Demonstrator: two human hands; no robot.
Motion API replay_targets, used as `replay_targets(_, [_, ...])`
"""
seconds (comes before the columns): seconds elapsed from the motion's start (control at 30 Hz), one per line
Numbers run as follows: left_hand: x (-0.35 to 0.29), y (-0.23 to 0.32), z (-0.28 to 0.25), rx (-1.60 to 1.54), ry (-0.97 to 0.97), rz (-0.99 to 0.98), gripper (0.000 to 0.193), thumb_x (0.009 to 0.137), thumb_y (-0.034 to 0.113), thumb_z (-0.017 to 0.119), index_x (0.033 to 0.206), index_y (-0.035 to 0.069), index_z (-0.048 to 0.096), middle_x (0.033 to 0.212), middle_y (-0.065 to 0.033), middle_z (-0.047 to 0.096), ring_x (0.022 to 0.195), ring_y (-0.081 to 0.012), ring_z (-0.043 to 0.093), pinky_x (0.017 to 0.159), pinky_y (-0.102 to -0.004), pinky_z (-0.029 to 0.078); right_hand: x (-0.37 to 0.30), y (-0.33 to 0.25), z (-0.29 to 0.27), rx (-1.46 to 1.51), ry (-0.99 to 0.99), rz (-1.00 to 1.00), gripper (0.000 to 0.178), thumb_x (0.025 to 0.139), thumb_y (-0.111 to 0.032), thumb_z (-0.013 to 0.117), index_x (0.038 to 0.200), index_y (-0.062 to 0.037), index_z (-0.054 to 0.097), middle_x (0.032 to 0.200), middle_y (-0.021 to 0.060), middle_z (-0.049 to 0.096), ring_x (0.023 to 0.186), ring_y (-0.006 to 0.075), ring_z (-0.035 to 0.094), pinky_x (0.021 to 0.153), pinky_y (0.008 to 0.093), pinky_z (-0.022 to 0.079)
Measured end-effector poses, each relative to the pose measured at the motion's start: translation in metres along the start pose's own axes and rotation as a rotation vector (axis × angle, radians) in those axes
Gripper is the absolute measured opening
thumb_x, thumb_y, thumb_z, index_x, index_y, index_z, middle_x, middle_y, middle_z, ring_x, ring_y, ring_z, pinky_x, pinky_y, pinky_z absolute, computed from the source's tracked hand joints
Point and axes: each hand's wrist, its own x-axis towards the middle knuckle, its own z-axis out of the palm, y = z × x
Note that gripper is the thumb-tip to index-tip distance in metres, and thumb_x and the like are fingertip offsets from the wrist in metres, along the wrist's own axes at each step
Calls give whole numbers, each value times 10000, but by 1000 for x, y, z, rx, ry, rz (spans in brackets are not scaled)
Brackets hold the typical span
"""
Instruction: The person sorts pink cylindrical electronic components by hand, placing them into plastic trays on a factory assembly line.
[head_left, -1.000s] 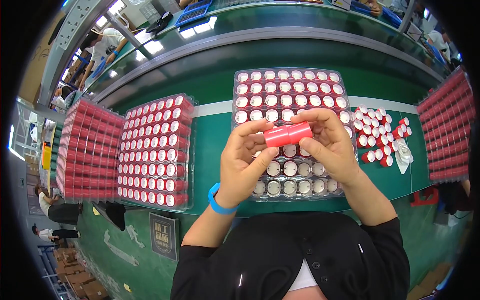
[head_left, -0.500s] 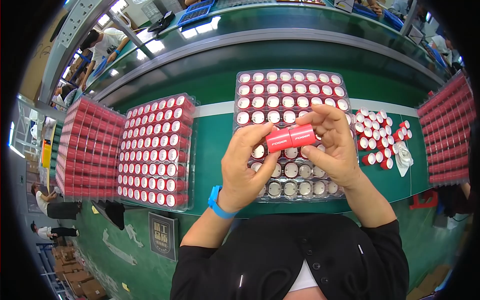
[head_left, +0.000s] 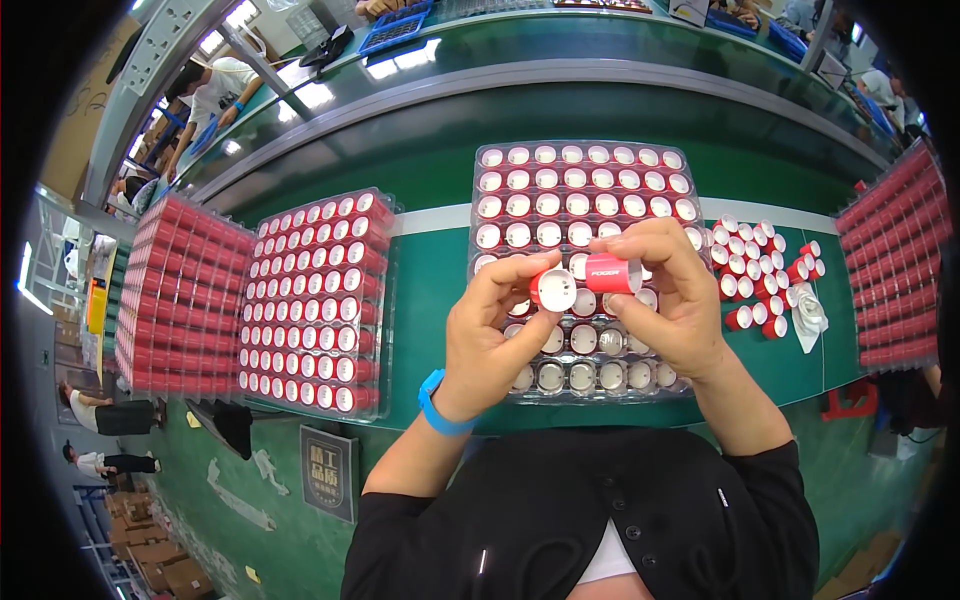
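Above a clear plastic tray [head_left: 590, 398], my left hand [head_left: 488, 325] pinches a small red cylinder [head_left: 554, 289] between thumb and fingers. Its white end with small dark marks faces up at me. My right hand [head_left: 672, 295] holds a second red cylinder [head_left: 607, 271] lying sideways, printed label showing. The two pieces are side by side, close together. Rows of red cylinders with white ends fill the tray's far part, and its nearest row shows greyer, clear-looking ends. Both hands hide the tray's middle.
A loose cluster of red cylinders [head_left: 748, 262] stands right of the tray, by a crumpled white cloth [head_left: 808, 318]. Another filled tray [head_left: 305, 300] lies left, beside a tall tray stack [head_left: 180, 300]. More stacked trays [head_left: 895, 265] rise at far right. A metal-edged ledge [head_left: 520, 80] crosses behind.
The cylinder in my left hand has turned from label side to white end facing me. The right cylinder has shifted slightly right and tilted, and the two are no longer lined up end to end.
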Motion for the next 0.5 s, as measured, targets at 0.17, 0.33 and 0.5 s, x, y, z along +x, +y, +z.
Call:
replay_targets(0.17, [1, 4, 5, -112, -8, -80, 370, 867, -39, 691, 1197, 7, 529, 1302, -170, 616, 1167, -206, 617, 1010, -347, 482, 2, -7, 10, -143, -9, -37, 506, 764, 66, 660, 1249, -21, 548, 1166, 100, 573, 1080, 189, 574, 974, 357, 450])
replay_targets(0.33, [1, -4, 5, -44, -4, -10, 376, 864, -34, 701, 1197, 10, 533, 1265, -145, 621, 1165, -195, 608, 1006, -347, 484, 0, -9, 18, -1, 63, 75, 503, 774, 51, 674, 1254, -15, 540, 1148, 93, 578, 1080, 183, 586, 976, 361, 455])
replay_targets(0.5, [1, 0, 7, 16, -6, -7, 417, 855, -65, 697, 1214, 11, 499, 1203, -113, 610, 1131, -173, 597, 976, -321, 482, 3, -11, 13, -109, 26, 64, 479, 780, 2, 716, 1231, -20, 554, 1097, 80, 589, 1039, 166, 588, 932, 338, 470])
